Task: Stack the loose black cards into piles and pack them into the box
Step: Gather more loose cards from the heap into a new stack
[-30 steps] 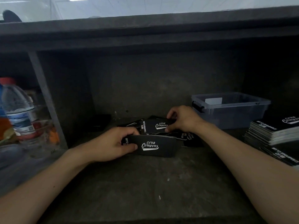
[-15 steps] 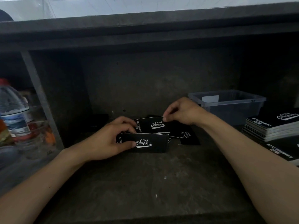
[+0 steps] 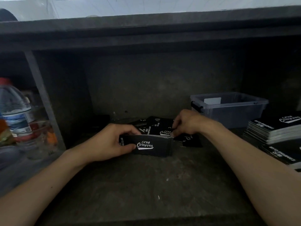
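Note:
My left hand (image 3: 110,141) grips a stack of black cards (image 3: 154,145) printed "Club Camping", held on edge above the dark shelf surface. Just behind it my right hand (image 3: 187,123) pinches a single black card (image 3: 164,132) at the stack's far right corner. More loose black cards (image 3: 190,141) lie scattered on the shelf behind and to the right of the stack. A clear plastic box (image 3: 228,110) with a black latch stands open at the back right, a white label inside it.
Piles of black cards (image 3: 275,129) sit at the right edge, with more below them. A water bottle (image 3: 14,108) and a clear bowl (image 3: 37,136) stand behind a divider post (image 3: 44,101) on the left. A low shelf top overhangs the space.
My right hand lifted a loose card from the scatter and brought it down against the back of the stack in my left hand. The left hand stayed nearly still.

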`<control>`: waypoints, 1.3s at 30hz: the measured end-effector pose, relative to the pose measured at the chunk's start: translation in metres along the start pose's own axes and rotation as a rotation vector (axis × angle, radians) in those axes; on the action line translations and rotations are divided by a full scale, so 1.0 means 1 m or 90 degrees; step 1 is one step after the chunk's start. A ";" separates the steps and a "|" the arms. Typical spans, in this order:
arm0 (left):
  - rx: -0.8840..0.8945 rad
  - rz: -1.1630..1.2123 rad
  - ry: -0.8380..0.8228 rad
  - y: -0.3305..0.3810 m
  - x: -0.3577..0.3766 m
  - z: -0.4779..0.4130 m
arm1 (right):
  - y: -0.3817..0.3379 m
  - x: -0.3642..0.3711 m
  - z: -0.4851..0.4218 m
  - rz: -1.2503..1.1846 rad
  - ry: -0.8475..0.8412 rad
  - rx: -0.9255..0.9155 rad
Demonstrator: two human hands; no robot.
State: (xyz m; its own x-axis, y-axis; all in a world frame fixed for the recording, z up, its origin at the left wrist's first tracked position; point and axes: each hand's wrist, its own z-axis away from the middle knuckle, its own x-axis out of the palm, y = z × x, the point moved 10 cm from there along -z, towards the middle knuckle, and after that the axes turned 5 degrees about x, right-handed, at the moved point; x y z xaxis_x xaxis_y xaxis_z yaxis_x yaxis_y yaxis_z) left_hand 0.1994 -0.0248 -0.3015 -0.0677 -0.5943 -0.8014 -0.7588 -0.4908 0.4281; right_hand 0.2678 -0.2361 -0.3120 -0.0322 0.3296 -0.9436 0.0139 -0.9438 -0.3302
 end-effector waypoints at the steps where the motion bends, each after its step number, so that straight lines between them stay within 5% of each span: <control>1: 0.000 0.001 0.000 0.000 0.000 0.000 | 0.000 -0.003 0.001 -0.038 0.004 -0.001; 5: 0.027 -0.031 0.022 -0.007 -0.003 -0.001 | -0.014 -0.024 0.012 -0.289 0.029 -0.065; 11: -0.020 0.028 0.025 -0.018 0.000 0.000 | -0.052 0.021 0.035 -0.376 -0.299 -0.153; 14: -0.035 0.083 -0.001 -0.021 0.008 0.000 | -0.026 -0.007 0.006 -0.321 -0.038 -0.109; 16: -0.029 0.068 0.005 -0.018 0.006 -0.001 | -0.006 -0.021 -0.006 -0.073 0.110 -0.051; 18: -0.001 0.039 0.030 -0.009 0.001 -0.002 | 0.008 -0.005 -0.012 0.077 0.071 0.002; 25: 0.011 -0.011 -0.042 -0.010 0.015 0.001 | 0.006 -0.034 -0.012 -0.096 0.199 -0.021; 29: 0.042 -0.025 -0.018 -0.005 0.008 0.000 | -0.019 -0.040 0.009 -0.335 0.124 -0.140; 35: 0.003 0.007 0.006 -0.009 0.006 -0.001 | -0.061 0.017 0.038 -0.411 -0.282 -0.211; 37: -0.011 0.077 -0.015 -0.011 0.012 -0.001 | -0.060 0.015 0.028 -0.474 -0.261 -0.209; 39: -0.015 0.068 -0.035 -0.010 0.014 -0.001 | -0.044 0.000 0.007 -0.444 -0.092 -0.200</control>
State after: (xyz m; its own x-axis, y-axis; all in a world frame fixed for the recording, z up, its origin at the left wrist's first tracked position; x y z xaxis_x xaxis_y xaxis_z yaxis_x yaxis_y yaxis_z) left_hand 0.2068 -0.0290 -0.3168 -0.1827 -0.6087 -0.7721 -0.7301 -0.4419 0.5212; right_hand 0.2607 -0.1950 -0.2978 -0.2671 0.8181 -0.5092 0.2244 -0.4611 -0.8585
